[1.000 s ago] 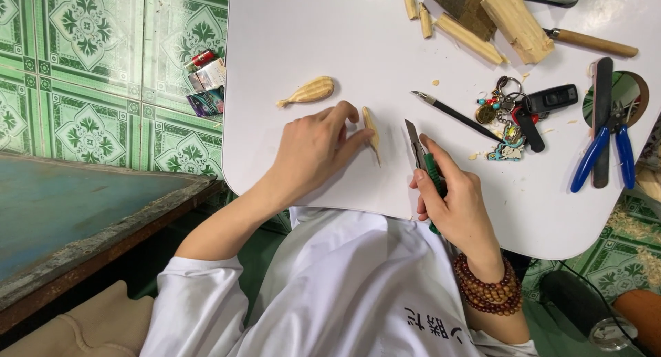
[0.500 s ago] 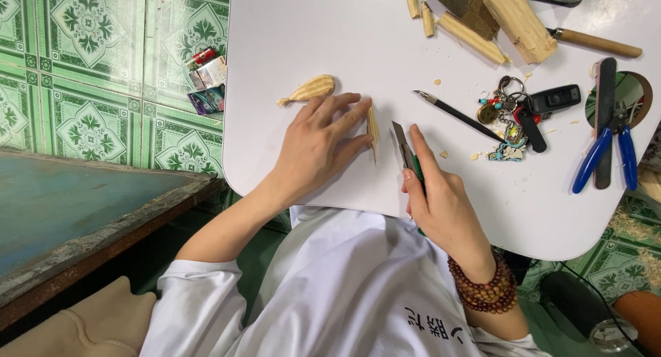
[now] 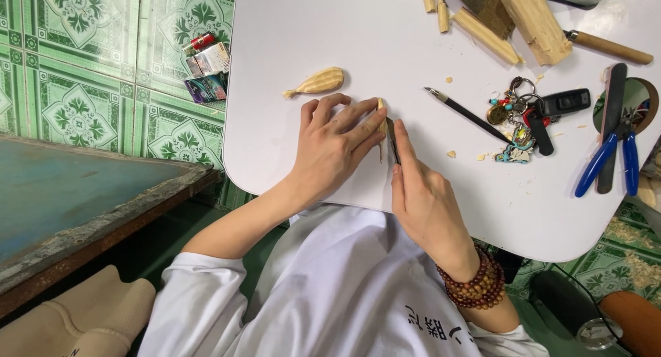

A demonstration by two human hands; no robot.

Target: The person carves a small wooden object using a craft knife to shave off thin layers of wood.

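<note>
Carved fish point(image 3: 318, 81) lies on table point(image 3: 310, 26), left of keys point(image 3: 516, 119).

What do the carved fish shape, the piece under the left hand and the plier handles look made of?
Carved fish shape: pale bare wood, unfinished, grooves visible. Small piece under the left hand: same pale wood, apparently raw. Plier handles: glossy blue, probably plastic or rubber sleeves.
</note>
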